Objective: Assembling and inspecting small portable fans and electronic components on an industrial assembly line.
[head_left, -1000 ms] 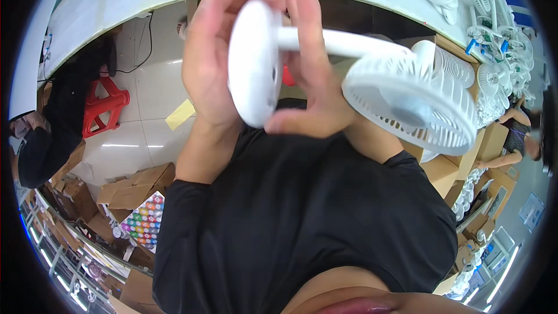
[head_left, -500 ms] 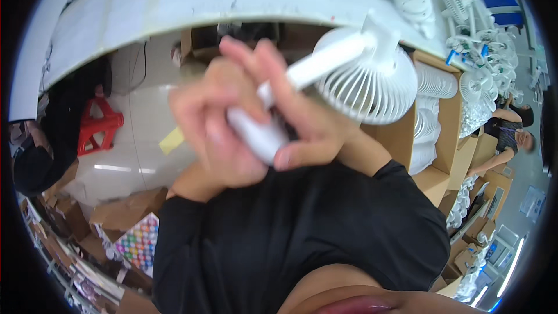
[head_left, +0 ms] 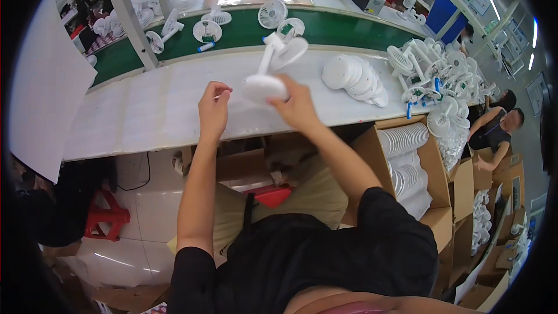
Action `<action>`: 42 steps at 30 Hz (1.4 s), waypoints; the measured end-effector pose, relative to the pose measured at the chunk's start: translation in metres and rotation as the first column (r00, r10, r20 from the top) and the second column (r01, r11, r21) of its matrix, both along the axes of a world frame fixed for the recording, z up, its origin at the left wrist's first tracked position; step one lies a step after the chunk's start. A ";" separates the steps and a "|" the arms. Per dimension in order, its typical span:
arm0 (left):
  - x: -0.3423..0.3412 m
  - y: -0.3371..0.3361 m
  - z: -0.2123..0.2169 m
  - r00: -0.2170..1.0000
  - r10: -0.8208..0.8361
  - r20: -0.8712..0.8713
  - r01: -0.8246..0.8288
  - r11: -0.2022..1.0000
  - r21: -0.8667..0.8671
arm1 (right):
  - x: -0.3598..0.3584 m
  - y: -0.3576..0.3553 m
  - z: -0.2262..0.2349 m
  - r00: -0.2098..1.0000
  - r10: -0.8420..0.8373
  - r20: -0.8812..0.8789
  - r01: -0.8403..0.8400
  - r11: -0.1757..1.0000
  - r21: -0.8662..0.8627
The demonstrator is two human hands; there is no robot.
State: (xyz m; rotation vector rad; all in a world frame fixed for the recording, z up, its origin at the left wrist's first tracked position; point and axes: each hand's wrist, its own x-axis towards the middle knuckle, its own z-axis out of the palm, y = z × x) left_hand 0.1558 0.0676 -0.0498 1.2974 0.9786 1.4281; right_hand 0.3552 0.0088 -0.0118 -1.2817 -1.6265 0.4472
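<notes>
Fingers (head_left: 278,100) of the right hand (head_left: 296,107) grip the round base of a white fan (head_left: 268,72), holding it tilted over the white table (head_left: 145,110). Just beside the base, the left hand (head_left: 213,110) hovers empty, fingers loosely curled. A stack of white discs (head_left: 354,77) lies to the right.

White desk fan (head_left: 273,64), round base gripped, head tilted away, above white table edge

white desk fan (head_left: 273,64) motion-blurred; right hand (head_left: 297,107) hides part of its base
</notes>
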 end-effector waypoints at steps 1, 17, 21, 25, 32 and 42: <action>-0.013 0.018 -0.012 0.954 0.018 -0.300 -0.011 1.000 0.025 | 0.015 0.020 0.003 0.998 -0.046 0.042 0.045 0.999 0.008; -0.005 0.037 -0.051 0.531 0.251 -0.809 0.023 0.950 0.310 | 0.255 0.294 -0.017 0.087 -0.642 0.762 0.726 0.564 0.393; -0.015 0.030 -0.034 0.535 0.223 -0.815 -0.006 0.966 0.260 | 0.163 0.306 -0.023 0.451 -0.735 0.506 0.664 0.655 0.361; -0.015 0.051 -0.033 0.509 0.192 -0.839 0.003 0.974 0.225 | 0.155 0.306 -0.058 0.554 -0.479 0.681 0.524 0.836 0.162; -0.056 0.206 0.008 0.972 0.236 0.012 -0.231 0.957 -0.177 | 0.099 0.273 -0.079 0.847 -0.379 -0.373 0.336 0.925 -0.177; -0.084 0.340 -0.045 0.823 0.181 -0.538 -0.120 0.982 0.146 | 0.088 0.293 -0.065 0.872 -0.489 -0.011 0.476 0.853 -0.215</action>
